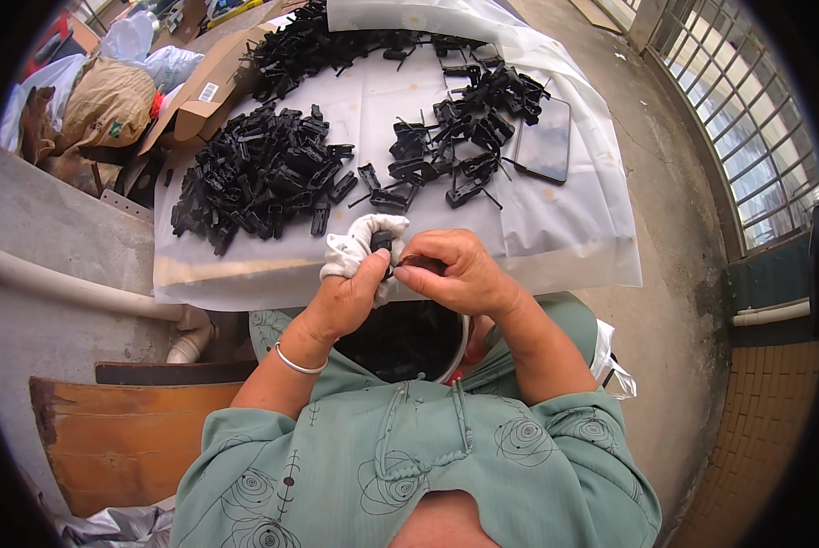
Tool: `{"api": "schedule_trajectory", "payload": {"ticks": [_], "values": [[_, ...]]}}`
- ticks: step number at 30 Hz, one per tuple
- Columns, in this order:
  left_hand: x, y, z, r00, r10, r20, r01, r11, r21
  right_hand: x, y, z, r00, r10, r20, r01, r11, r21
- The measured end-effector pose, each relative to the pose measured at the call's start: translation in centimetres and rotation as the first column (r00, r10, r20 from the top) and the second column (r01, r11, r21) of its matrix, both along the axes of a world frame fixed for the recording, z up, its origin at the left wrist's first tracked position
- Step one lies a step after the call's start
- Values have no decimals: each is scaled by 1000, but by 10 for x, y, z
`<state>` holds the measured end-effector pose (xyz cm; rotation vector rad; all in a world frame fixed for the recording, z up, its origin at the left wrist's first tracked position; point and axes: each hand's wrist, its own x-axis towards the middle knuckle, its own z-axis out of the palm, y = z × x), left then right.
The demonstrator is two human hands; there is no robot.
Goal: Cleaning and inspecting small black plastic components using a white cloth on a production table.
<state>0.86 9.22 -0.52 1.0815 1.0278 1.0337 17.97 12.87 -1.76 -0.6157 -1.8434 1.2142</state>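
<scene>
My left hand point(344, 298) is closed around a bunched white cloth point(342, 255) and a small black plastic part point(381, 241), its thumb pressing on the part. Right beside it, my right hand point(464, 265) has its thumb and forefinger pinched together at the part's edge. Whatever lies between those fingertips is too small to name. Both hands are just over the near edge of the covered table. Below them, between my knees, a round container with a pale rim point(465, 342) holds dark pieces.
A big heap of black plastic parts point(259, 173) lies left on the white table cover point(364, 96). A looser group with thin stems point(464, 137) sits right, beside a dark phone point(546, 142). Farther left are a cardboard box point(210, 96) and bags point(113, 100); a barred window point(738, 110) stands right.
</scene>
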Motion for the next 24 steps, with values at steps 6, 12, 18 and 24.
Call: {"api": "schedule_trajectory", "payload": {"ticks": [6,12,18,24], "values": [[3,-2,4,994,-82,-75,97,967,235,-8,-3,-4,997,-82,10,82,953,-293],[-2,1,-2,982,-104,158,99,994,38,-1,3,-4,997,-75,7,75,995,-67],[6,4,-6,960,61,-272,49,925,377,-6,0,-2,990,-38,135,44,998,-45],[-7,8,1,827,157,-540,147,867,477,-24,-2,-10,980,-168,104,162,985,64]]}}
